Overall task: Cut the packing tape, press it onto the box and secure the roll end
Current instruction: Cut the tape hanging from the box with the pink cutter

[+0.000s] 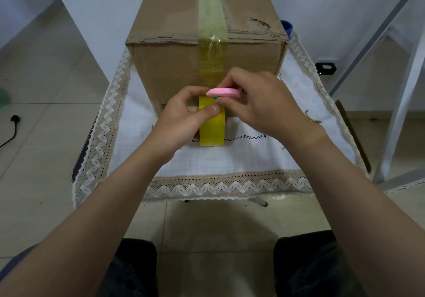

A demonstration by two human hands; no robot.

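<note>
- Packing tape roll (211,124): yellow, translucent, standing on edge at the foot of the box's near face, towards the middle of the cloth-covered surface; its upper part is covered by both hands.
- Tape strip (212,32): runs along the centre seam on top of the box, over the near top edge and down the near face to the roll; wrinkled at the fold.
- Cutter (223,92): flat pink oval piece with a small teal part on its underside, held level across the tape just above the roll.
- Right hand (259,103): closed round the cutter, fingers curled over its far end.
- Left hand (181,115): closed on the roll, thumb pressed on its yellow face, fingers wrapped behind.
- Cardboard box (170,67): brown, long, scuffed and torn at the near top edge; it takes up the far part of the surface.
- Tablecloth (230,161): white weave with beige zigzag lace along the left, right and near edges.
- Blue object (287,26): partly hidden behind the box's right far side; kind cannot be told.
- Floor (46,90): pale tiles, with a black cable (12,126) at the left.
</note>
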